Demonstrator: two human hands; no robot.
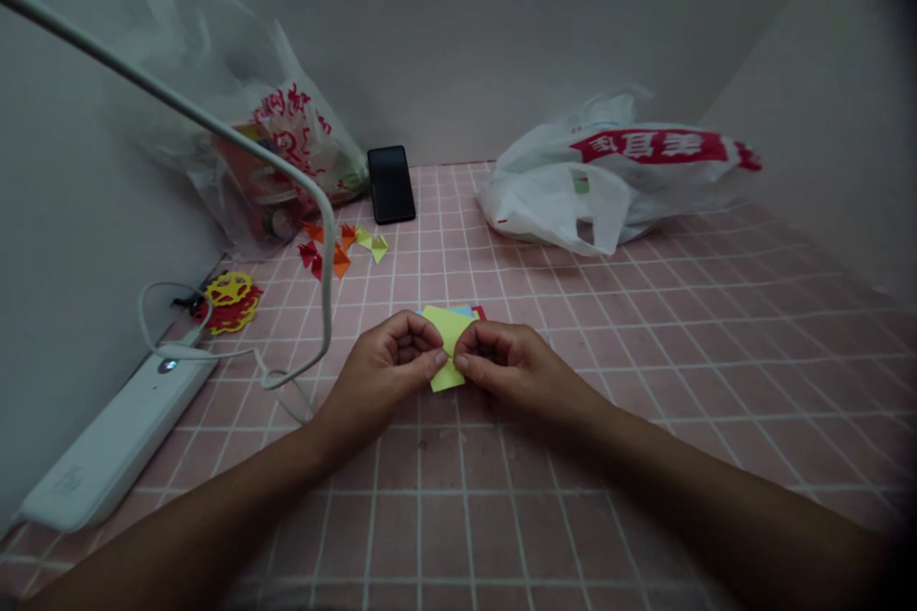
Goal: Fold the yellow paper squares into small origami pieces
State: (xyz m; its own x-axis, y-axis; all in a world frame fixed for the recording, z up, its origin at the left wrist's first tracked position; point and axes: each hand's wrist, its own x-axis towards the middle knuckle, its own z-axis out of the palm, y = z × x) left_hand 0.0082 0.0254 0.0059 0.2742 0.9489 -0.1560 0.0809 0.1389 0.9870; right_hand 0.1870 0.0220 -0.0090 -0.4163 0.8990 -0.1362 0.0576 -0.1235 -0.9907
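Observation:
Between my two hands is a yellow sheet of paper (pixel 449 377), pinched from both sides near its middle. My left hand (pixel 397 353) grips its left edge with thumb and fingers closed. On the other edge, my right hand (pixel 505 358) holds it in a similar pinch, the fingertips of both hands close together. Behind the yellow sheet, bits of blue paper (pixel 463 310) and red paper (pixel 479 312) show; the rest of them is hidden. Farther off to the left lie several small folded paper pieces (pixel 342 258) in red, orange and yellow.
A black phone (pixel 391 184) leans near the back wall. Plastic bags stand at the back left (pixel 308 143) and back right (pixel 559 196). On the left are a white power strip (pixel 121 430), a looping white cable (pixel 326 277) and yellow and red cut-out shapes (pixel 229 301). Pink gridded cloth covers the table.

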